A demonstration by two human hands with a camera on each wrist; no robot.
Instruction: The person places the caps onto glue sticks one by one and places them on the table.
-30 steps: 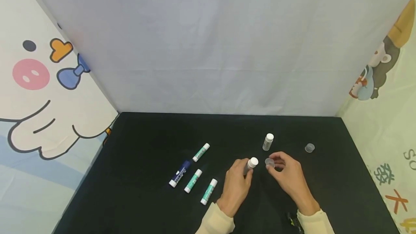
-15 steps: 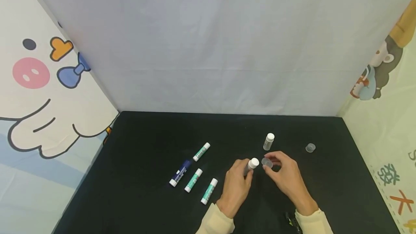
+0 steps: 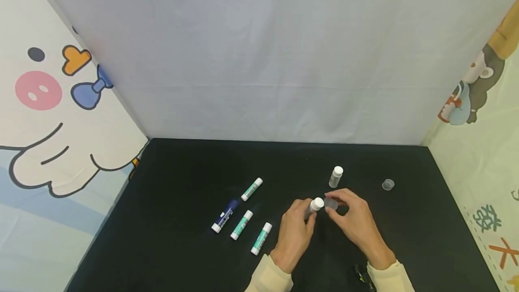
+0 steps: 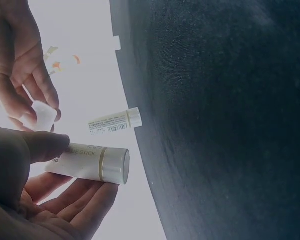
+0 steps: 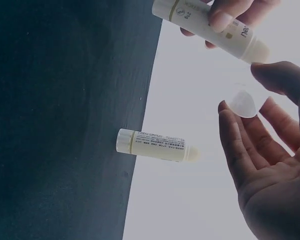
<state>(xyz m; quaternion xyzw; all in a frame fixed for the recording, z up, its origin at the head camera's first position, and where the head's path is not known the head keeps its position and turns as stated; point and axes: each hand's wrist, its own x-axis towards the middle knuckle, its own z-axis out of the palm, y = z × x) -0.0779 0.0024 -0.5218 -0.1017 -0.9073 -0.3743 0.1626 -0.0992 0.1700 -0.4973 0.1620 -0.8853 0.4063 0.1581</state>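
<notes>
In the head view my left hand (image 3: 293,233) grips a white glue stick (image 3: 317,204) with its white end up. The left wrist view shows lettering on that glue stick (image 4: 87,162), thumb on one side and fingers below. To its right, my right hand (image 3: 358,224) pinches a clear cap (image 3: 330,203) between thumb and fingers. The cap (image 5: 242,104) is close beside the glue stick (image 5: 205,25); whether they touch I cannot tell. A second white glue stick (image 3: 335,177) stands upright behind my hands, its rounded tip uncovered (image 5: 193,153).
Left of my hands lie a dark blue glue stick (image 3: 225,215) and green-and-white glue sticks (image 3: 252,189), (image 3: 241,225), (image 3: 261,238). Another clear cap (image 3: 388,184) sits at the right on the black table (image 3: 178,175). A small black object (image 3: 365,277) is by my right sleeve.
My right hand has moved left with the clear cap, bringing it close to the glue stick. My left hand stays almost in place, still holding that stick.
</notes>
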